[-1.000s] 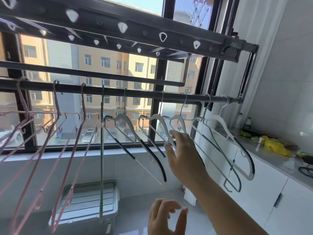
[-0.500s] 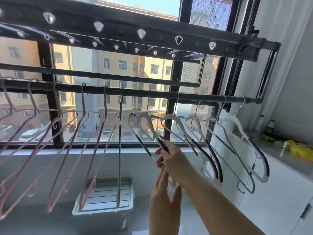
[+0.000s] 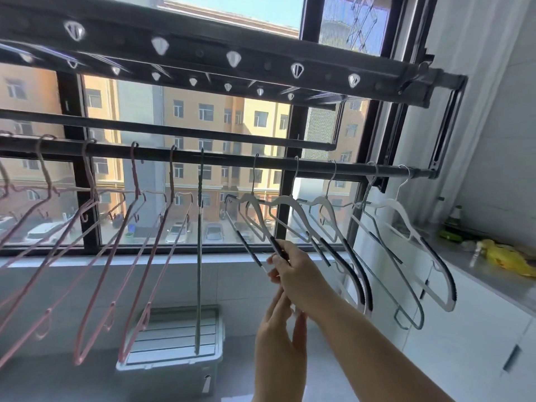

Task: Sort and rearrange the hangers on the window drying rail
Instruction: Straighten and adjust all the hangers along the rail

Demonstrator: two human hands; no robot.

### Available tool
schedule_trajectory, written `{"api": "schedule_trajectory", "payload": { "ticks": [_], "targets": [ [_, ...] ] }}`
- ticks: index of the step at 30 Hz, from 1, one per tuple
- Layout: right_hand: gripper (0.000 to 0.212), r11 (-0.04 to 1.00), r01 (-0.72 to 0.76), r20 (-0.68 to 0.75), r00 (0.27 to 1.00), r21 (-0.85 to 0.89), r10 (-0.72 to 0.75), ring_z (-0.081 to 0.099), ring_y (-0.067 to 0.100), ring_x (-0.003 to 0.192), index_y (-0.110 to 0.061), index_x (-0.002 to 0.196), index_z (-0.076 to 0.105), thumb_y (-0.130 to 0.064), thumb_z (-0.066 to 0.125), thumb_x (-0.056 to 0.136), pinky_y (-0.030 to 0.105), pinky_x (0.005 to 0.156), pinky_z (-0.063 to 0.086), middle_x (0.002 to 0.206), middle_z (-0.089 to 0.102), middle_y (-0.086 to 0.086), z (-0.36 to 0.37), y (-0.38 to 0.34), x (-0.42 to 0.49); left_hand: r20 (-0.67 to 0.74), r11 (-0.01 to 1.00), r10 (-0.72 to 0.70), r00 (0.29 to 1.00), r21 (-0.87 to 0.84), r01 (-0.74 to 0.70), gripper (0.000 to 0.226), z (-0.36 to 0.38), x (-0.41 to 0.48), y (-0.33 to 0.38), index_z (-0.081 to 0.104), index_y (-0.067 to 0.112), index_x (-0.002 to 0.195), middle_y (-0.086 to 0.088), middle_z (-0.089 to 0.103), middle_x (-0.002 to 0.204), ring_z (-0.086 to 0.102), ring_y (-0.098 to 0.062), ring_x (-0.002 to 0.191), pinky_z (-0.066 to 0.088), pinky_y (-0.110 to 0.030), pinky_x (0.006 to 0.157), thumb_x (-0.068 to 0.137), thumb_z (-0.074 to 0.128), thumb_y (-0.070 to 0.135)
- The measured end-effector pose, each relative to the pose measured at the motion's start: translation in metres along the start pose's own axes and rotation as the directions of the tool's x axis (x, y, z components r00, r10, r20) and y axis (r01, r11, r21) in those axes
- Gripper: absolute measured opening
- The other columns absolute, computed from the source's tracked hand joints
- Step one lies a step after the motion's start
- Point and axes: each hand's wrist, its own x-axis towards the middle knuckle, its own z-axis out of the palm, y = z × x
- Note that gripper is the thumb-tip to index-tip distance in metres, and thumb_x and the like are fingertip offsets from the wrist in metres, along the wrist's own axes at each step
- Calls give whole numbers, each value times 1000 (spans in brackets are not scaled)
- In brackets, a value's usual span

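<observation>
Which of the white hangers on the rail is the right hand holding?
The leftmost white hanger, next to the grey hanger. The right hand grips its black-padded arm; the other white ones hang to its right.

Under the window I see a grey lidded storage box on the floor. At right, a pale surface tops white cabinets. A crumpled yellow bag lies on it, and a small bottle stands at its far corner. Parked cars sit outside.
</observation>
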Motion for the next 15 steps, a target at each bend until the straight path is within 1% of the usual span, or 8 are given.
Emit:
{"api": "schedule_trajectory", "payload": {
  "ticks": [2,3,5,7,9,11,13,15],
  "targets": [
    [42,987,67,-7,998,-149,-68,53,15,111,-20,137,36,-28,41,96,27,93,43,124,54,1,-8,1,-5,1,1000,3,1000,2,-3,56,1,-2,-1,46,37,120,19,51,125,54,7,105,42,-10,92,78,66,8],
    [42,973,113,-44,991,-201,-124,50,12,112,-20,136,37,-30,42,95,25,92,41,126,51,-1,-15,2,-7,-11,1000,5,1000,4,-5,57,0,-3,-2,45,38,120,22,48,125,52,7,108,39,-6,93,77,67,8],
    [35,936,202,-190,946,-288,-262,50,10,110,-19,128,47,-28,46,94,23,92,43,122,50,-3,-39,5,-11,-67,1000,14,998,20,-12,57,0,-5,-2,46,35,117,25,45,121,51,2,110,32,1,92,73,70,7],
    [27,909,199,-351,875,-366,-333,52,12,105,-19,118,54,-22,51,91,22,87,42,116,52,-1,-72,13,-9,-124,999,35,992,42,-30,58,1,-7,0,48,33,115,24,45,118,51,-3,109,33,-1,90,70,74,6],
    [25,917,102,-455,843,-386,-286,52,16,101,-15,113,57,-17,55,89,22,86,40,114,55,5,-105,27,-4,-150,998,57,987,47,-51,61,4,-8,6,48,34,115,26,44,118,48,0,109,33,-11,89,68,75,8],
    [27,929,-24,-493,852,-369,-174,53,19,98,-12,113,57,-15,58,87,24,85,41,114,58,11,-127,43,-1,-145,996,76,987,46,-70,63,6,-6,14,44,37,118,30,39,119,41,9,109,28,-9,90,69,75,12],
    [29,946,-97,-465,883,-311,-63,52,16,94,-10,114,56,-17,59,86,22,80,40,113,60,12,-135,55,0,-133,996,83,988,47,-78,65,9,-2,20,41,37,121,30,38,120,38,10,108,26,-7,88,69,74,15],
    [31,964,-100,-372,928,-245,1,52,13,93,-11,116,56,-22,58,87,22,78,37,114,61,8,-132,61,3,-122,996,72,990,52,-66,65,12,4,25,42,31,125,23,41,121,35,3,113,27,-16,93,70,74,17]
  ]
}}
